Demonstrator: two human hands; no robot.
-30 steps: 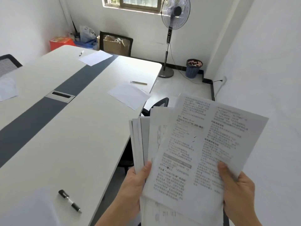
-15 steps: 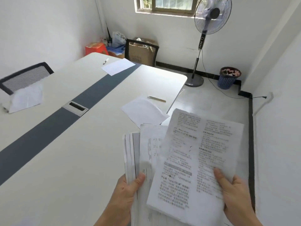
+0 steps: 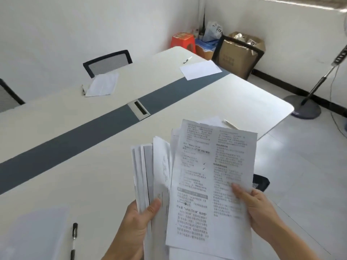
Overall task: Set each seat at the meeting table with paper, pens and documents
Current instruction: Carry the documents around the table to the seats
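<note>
Head view: left hand [image 3: 137, 222] grips the document stack [image 3: 146, 166], right hand [image 3: 257, 209] pinches its top printed sheet [image 3: 212, 175] above the desk [image 3: 93, 166]; paper [image 3: 200, 70] and pens [image 3: 187, 59] already lie around it, so handing out documents looks left to do.

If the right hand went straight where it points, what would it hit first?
Carrying its printed sheet, it would probably meet the stack of documents in the left hand, then the table; depth unclear.

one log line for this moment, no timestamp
left hand: grips stack of white printed papers | right hand: pinches top printed sheet | sheet not yet placed
</note>
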